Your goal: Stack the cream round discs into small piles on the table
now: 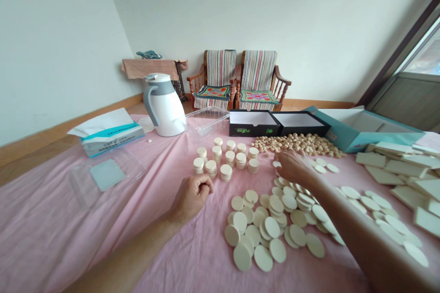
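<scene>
The left grip [194,194] curls, pressed together, just beside the stacks [226,171]; the right grip [294,167] is over loose discs [272,227] toward the surface's [192,256] right edge, its pinch hidden from me. Disc-picking seems in hand; the next move calls for light fingering.

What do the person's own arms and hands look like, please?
The left hand and right hand are ungloved. The left forearm and right forearm narrow toward the wrists; no sleeve, watch or bracelet shows on them.
</scene>
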`<state>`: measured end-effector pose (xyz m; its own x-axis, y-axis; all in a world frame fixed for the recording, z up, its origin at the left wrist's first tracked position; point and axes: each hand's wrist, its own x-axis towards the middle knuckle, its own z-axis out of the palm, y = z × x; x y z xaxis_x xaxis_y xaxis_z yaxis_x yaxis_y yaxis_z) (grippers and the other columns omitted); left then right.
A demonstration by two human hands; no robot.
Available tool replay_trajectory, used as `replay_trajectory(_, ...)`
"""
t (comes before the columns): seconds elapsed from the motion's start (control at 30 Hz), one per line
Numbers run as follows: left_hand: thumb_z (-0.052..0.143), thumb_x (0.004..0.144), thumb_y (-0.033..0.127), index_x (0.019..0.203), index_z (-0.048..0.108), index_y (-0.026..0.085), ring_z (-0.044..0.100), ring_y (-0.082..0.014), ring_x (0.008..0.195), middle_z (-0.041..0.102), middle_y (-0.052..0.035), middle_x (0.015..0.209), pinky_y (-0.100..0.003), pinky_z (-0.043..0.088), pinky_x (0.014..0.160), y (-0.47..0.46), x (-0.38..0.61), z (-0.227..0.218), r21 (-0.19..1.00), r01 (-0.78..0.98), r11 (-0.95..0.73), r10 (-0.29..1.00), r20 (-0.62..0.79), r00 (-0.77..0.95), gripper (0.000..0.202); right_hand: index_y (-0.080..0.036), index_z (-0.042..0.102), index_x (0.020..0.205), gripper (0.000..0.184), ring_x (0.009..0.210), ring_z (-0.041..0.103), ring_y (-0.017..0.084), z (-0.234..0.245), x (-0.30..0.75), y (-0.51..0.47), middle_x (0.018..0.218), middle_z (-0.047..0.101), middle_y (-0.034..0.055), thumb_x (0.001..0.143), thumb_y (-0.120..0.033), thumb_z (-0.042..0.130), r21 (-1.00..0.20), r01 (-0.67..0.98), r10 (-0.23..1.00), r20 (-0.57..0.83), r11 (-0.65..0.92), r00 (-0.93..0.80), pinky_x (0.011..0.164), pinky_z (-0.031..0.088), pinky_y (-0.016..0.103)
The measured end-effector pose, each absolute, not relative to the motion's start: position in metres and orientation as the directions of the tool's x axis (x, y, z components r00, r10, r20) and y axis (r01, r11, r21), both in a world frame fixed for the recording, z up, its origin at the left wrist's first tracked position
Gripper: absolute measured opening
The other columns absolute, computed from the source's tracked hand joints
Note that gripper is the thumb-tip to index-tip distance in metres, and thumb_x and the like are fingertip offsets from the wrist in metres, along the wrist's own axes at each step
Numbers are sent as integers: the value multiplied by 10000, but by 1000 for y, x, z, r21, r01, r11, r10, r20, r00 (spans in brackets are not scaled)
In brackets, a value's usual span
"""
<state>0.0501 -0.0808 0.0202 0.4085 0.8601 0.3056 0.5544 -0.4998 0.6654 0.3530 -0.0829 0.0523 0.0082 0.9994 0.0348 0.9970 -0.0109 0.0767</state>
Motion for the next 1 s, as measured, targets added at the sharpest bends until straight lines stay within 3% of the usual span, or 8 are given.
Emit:
replay_trajectory(0.2, 404, 665, 21, 582, 587, 150, 460, -70, 468, 553, 41, 503, -160, 329, 486, -81, 50, 21, 666, 554, -500, 860, 308, 407, 239, -163, 641, 859, 174, 864, 577, 250, 51, 339, -85, 881, 653, 126, 743, -209, 520, 2, 998, 994, 82, 70, -70, 717, 362, 328)
replay_trajectory(0.43, 407, 673, 21, 579, 588, 149, 464, -68, 466, 565, 37, 511, -162, 331, 490, -81, 50, 21, 664, 553, -503, 859, 317, 402, 241, -161, 591, 883, 189, 843, 556, 212, 40, 347, -83, 900, 618, 101, 719, -173, 498, -58, 990, 991, 37, 129, -127, 681, 353, 286)
replay_trajectory(0.6, 409, 669, 24, 579, 590, 151, 463, -69, 468, 562, 39, 508, -162, 326, 486, -81, 50, 21, 666, 553, -501, 860, 309, 407, 239, -175, 564, 824, 154, 725, 523, 162, 49, 340, -82, 829, 584, 60, 675, -181, 523, -200, 976, 972, 233, 89, -41, 622, 347, 254)
replay_trajectory(0.77, 401, 669, 23, 581, 591, 149, 473, -71, 480, 566, 35, 519, -163, 332, 494, -80, 49, 19, 671, 547, -501, 858, 306, 412, 245, -199, 552, 821, 106, 680, 505, 143, 58, 318, -85, 809, 560, 37, 738, -259, 526, -345, 916, 897, 441, 205, -35, 626, 375, 253)
replay_trajectory(1.0, 400, 674, 22, 575, 588, 150, 474, -73, 479, 563, 33, 516, -162, 328, 491, -81, 50, 20, 671, 545, -502, 858, 308, 411, 248, -194, 549, 786, 107, 692, 511, 147, 43, 307, -84, 778, 558, 33, 752, -296, 543, -331, 916, 906, 418, 228, -75, 609, 369, 248)
